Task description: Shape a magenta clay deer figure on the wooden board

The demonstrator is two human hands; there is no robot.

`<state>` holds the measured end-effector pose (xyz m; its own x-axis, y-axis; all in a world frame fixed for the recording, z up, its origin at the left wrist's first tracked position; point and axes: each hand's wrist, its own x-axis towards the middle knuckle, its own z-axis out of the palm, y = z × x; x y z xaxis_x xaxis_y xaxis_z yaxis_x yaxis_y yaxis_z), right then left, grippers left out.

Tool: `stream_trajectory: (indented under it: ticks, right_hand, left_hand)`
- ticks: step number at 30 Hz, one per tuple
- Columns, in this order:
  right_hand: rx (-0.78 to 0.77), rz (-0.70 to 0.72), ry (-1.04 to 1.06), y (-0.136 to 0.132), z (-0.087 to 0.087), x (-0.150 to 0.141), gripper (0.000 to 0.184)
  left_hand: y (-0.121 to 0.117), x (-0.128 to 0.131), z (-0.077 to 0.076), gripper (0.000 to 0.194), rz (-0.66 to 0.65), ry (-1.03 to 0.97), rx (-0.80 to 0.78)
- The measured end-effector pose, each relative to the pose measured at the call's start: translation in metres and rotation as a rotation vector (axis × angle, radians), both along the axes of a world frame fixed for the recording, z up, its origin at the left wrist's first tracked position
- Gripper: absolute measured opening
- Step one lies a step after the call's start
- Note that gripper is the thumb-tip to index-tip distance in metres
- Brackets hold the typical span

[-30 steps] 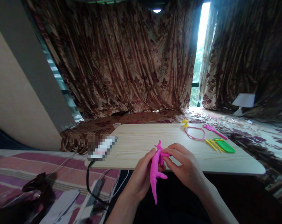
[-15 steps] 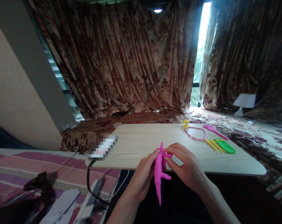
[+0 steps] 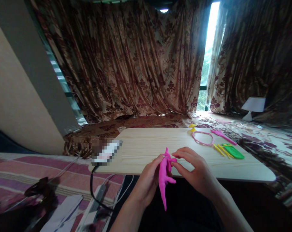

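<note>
A bright pink modelling-clay figure (image 3: 163, 175) hangs upright over the near edge of the table, with a long pointed tail and stubby limbs like a lizard's. My left hand (image 3: 148, 177) is closed around its left side, thumb near the top; the other left fingers are mostly hidden behind it. Beside the figure's upper limb is my right hand (image 3: 193, 167), its thumb and forefinger parted on either side of that limb's tip. Whether those fingertips touch the clay I cannot tell.
Toward the right of the wooden table (image 3: 141, 141) lie a pink ring (image 3: 193, 140), a pink hand-shaped piece (image 3: 225, 137), yellow sticks (image 3: 219, 150), a green piece (image 3: 234, 152) and a yellow piece (image 3: 192, 127). A blurred-out device (image 3: 108, 153) with a black cable lies left.
The right thumb and forefinger have spread apart around the upper limb, which they pinched before. The pink figure has shifted slightly left, still in my left hand.
</note>
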<state>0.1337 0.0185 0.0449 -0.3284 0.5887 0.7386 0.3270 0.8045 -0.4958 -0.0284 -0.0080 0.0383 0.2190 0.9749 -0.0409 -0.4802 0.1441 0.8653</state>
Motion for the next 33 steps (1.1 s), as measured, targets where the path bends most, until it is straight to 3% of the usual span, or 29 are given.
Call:
stream_trajectory:
  ticks: [3,8,11,16,28,33]
  right_hand:
    - [-0.006,0.005,-0.002,0.001,-0.001,0.000,0.016]
    - [-0.006,-0.128,0.086,-0.001,-0.002,-0.002,0.018]
    - [-0.012,-0.110,0.062,-0.002,-0.004,-0.006,0.008]
    - [-0.029,-0.068,0.042,-0.001,-0.011,-0.013,0.019]
    - [0.015,-0.040,-0.007,0.007,-0.015,-0.011,0.014]
    - [-0.012,-0.108,-0.006,0.009,-0.010,0.008,0.020]
  left_hand:
    - [0.000,0.000,-0.001,0.034,-0.013,-0.031,-0.018]
    - [0.002,0.000,0.001,0.027,0.016,-0.199,-0.029]
    - [0.002,0.002,0.004,0.026,0.029,-0.282,-0.090]
    - [0.001,0.004,0.005,0.022,0.008,-0.347,-0.146]
    - [0.003,0.001,0.004,0.019,0.011,-0.344,-0.151]
    - [0.014,-0.002,-0.005,0.024,0.116,-0.157,-0.060]
